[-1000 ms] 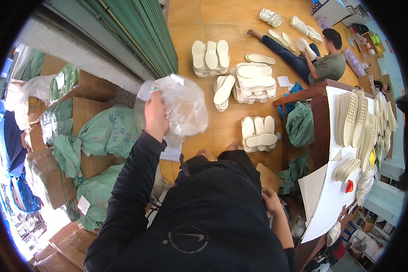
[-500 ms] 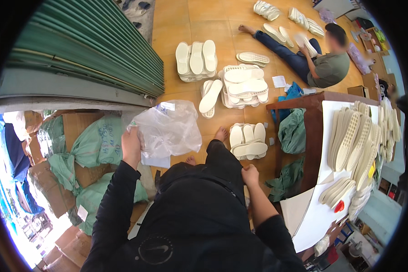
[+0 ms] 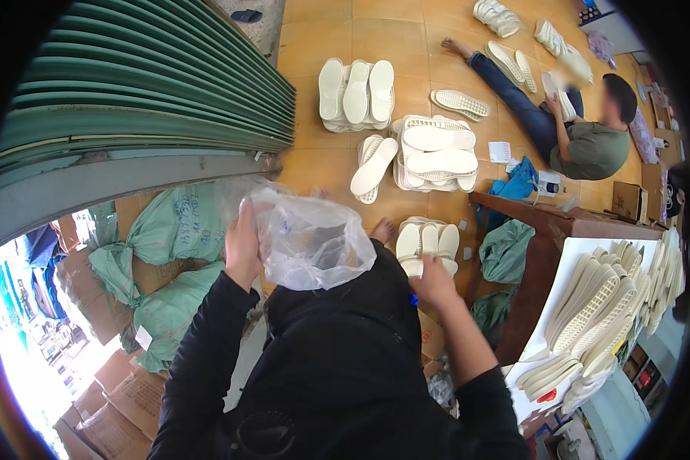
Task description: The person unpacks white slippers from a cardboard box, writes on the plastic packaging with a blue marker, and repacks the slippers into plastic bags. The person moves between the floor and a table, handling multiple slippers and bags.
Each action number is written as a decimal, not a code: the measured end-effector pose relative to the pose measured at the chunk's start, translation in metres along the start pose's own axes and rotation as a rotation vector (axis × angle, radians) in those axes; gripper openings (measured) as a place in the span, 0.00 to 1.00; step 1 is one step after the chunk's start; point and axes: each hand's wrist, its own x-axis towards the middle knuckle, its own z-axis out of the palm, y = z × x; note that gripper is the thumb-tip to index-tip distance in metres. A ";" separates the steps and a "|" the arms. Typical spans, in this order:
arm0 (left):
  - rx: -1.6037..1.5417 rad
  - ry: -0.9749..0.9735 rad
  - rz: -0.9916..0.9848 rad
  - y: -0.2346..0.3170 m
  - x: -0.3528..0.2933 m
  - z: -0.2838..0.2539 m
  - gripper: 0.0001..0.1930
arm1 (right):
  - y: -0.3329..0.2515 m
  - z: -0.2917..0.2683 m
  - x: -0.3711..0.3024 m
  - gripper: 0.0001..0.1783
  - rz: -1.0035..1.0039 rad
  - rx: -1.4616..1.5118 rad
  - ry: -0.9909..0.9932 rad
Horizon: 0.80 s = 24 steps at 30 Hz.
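My left hand (image 3: 243,249) is closed on the edge of a clear plastic bag (image 3: 314,238), which hangs with its mouth spread in front of my thighs. My right hand (image 3: 435,284) is closed, out from my right hip. A small blue-ended thing (image 3: 414,299) sticks out below its fingers; its kind is too small to tell. Just beyond that hand, a low pile of cream shoe soles (image 3: 428,239) lies on the floor, partly hidden by it. Farther out are a larger sole stack (image 3: 437,153), a smaller pile (image 3: 374,170) and another stack (image 3: 356,96).
At right, a brown table (image 3: 533,218) bears many soles (image 3: 590,303) on white sheeting. A seated person (image 3: 590,146) handles a sole at the far right. Green sacks (image 3: 180,230) and cardboard boxes (image 3: 119,414) fill the left, below a green folding shutter (image 3: 161,84).
My right hand has come up and away from my hip, with the blue-ended thing now showing. The bag has moved right and nearer my body, its mouth wider. My view has shifted left.
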 end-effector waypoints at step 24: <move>0.373 -0.112 0.368 -0.108 0.247 0.042 0.10 | -0.215 -0.089 0.315 0.17 -0.294 0.612 -0.050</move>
